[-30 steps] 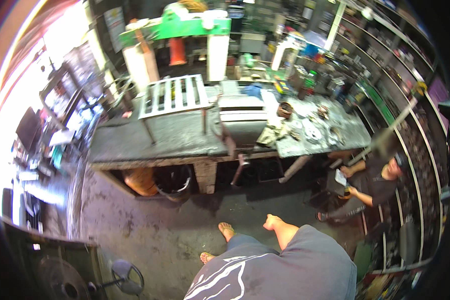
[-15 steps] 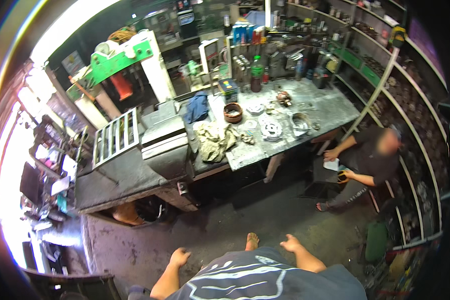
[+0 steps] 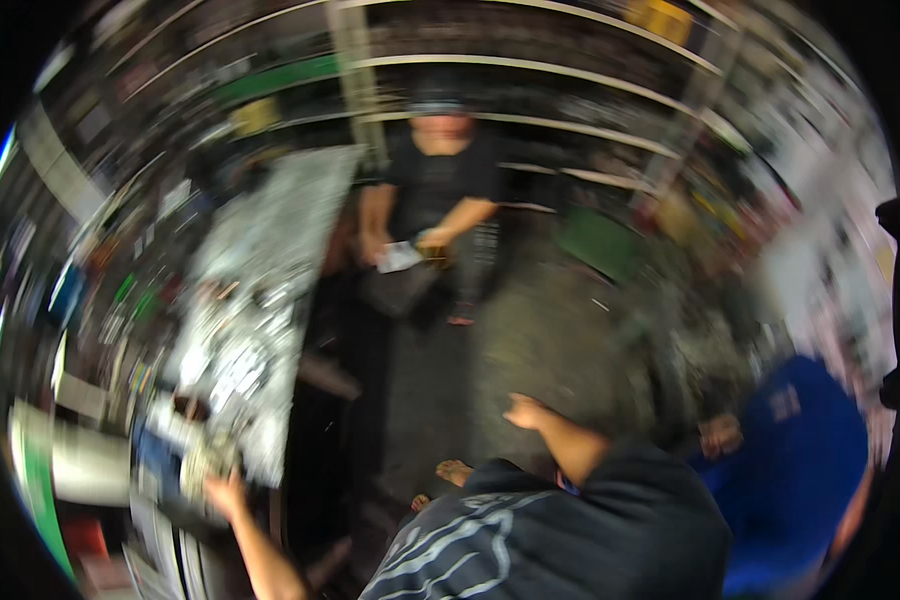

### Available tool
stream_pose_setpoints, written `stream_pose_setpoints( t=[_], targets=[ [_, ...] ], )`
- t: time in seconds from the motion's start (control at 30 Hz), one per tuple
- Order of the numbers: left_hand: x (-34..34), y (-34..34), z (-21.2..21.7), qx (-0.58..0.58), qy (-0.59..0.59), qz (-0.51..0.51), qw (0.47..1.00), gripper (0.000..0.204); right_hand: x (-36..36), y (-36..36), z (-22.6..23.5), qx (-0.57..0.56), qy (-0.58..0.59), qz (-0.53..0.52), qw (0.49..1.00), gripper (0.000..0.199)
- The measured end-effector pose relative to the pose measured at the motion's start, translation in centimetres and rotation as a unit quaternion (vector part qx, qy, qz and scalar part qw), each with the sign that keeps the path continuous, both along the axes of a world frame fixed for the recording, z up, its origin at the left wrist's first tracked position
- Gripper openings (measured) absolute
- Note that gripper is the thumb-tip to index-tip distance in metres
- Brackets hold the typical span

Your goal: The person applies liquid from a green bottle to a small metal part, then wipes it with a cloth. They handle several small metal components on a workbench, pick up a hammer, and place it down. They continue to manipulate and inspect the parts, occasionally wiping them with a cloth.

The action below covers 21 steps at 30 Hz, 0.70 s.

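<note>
Pale rag (image 3: 208,458) lies crumpled at the near end of a workbench, to the person's left, with the left hand (image 3: 226,492) overlapping its near edge; blur hides whether the fingers grip it. The right hand (image 3: 530,411) hangs in the air over the dark floor (image 3: 535,340), too smeared to tell if it is spread or curled. At the right, close by, is someone in a blue shirt (image 3: 795,470). Further off, the grey workbench (image 3: 288,205) stretches away, and beyond, a seated person (image 3: 440,175) holds white paper (image 3: 399,258) before long shelves (image 3: 530,66).
</note>
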<state>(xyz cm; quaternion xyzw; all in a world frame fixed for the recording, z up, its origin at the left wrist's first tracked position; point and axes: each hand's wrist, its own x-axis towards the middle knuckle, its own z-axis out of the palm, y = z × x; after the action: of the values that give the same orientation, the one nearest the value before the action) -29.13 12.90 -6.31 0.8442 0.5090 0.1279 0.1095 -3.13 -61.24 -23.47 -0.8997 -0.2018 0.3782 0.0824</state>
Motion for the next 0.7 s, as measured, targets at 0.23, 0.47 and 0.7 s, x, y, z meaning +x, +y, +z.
stream_pose_setpoints(
  t=[0.23, 0.47, 0.7],
  targets=[
    [-2.0, -0.1, -5.6, -0.04, -0.017, 0.016, 0.999, 0.064, -17.8, -3.9, 3.0, -0.038, 0.024, -0.299, 0.953, 0.076],
    [2.3, -19.5, 8.3, -0.191, -0.171, -0.464, 0.848, 0.051, -30.6, 1.5, 7.4, 0.107, -0.028, -0.496, 0.861, 0.094],
    [-2.0, -35.1, 24.8, -0.216, -0.122, -0.816, 0.522, 0.038, -29.5, 15.5, 25.9, 0.794, 0.121, -0.391, 0.449, 0.097]
  ],
)
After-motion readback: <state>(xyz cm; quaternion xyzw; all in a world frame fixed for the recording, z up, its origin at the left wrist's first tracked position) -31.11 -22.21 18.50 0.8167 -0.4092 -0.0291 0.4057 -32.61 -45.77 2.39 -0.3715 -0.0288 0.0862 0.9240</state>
